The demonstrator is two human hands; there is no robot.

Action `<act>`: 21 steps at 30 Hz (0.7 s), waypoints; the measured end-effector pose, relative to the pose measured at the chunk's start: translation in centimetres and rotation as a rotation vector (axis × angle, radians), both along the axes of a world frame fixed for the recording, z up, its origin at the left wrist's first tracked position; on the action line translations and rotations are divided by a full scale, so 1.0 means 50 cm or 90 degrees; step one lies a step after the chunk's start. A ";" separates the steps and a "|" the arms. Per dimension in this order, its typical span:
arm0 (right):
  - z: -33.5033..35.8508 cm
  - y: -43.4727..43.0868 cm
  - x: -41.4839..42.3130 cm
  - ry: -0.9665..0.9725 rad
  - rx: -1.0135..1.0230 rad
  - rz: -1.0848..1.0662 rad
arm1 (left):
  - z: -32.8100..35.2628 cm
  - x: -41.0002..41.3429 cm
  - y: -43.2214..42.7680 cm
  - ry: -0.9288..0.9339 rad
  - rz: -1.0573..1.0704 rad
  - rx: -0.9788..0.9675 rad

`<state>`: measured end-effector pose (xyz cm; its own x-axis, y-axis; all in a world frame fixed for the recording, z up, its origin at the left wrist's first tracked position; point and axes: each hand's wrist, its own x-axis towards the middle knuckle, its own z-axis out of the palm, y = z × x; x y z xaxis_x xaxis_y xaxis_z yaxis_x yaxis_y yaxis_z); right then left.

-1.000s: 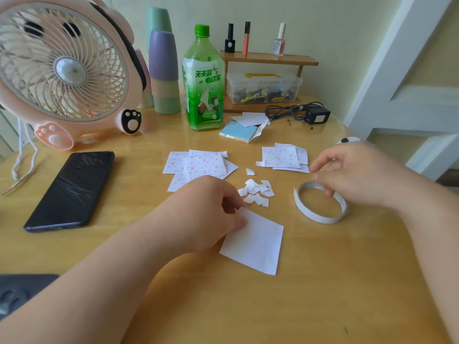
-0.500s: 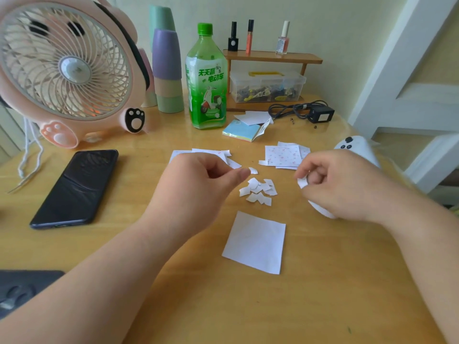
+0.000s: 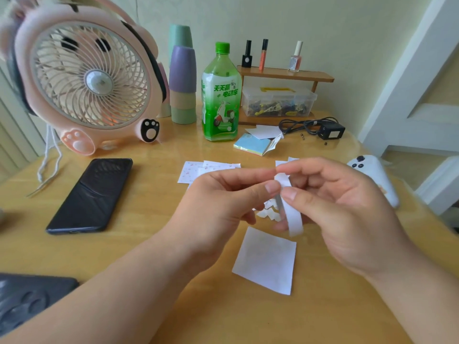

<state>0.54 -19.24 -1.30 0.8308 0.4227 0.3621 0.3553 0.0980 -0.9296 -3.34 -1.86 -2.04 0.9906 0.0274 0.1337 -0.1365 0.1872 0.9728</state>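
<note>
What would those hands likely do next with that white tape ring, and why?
Probably peel a short length off: the right hand holds the tape ring, the left hand pinches at its top edge, and a paper square lies below.

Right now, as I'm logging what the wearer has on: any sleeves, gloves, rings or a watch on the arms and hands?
No. The left forearm and right forearm are bare to the frame's edge, no sleeve showing. The left hand and right hand wear no glove, ring or watch. Visible thumbnails are short, unpainted.
</note>
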 end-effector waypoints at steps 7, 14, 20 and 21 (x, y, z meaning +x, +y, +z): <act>0.001 0.004 -0.005 0.025 -0.007 0.042 | 0.003 -0.002 -0.008 0.006 0.019 -0.019; 0.000 0.017 -0.003 0.165 0.041 0.032 | -0.003 -0.003 -0.015 -0.029 0.082 -0.031; 0.000 0.024 -0.011 0.154 0.043 -0.002 | -0.006 0.000 -0.020 -0.049 0.111 -0.045; -0.001 0.024 -0.012 0.142 0.043 -0.010 | -0.006 -0.001 -0.020 -0.040 0.102 -0.056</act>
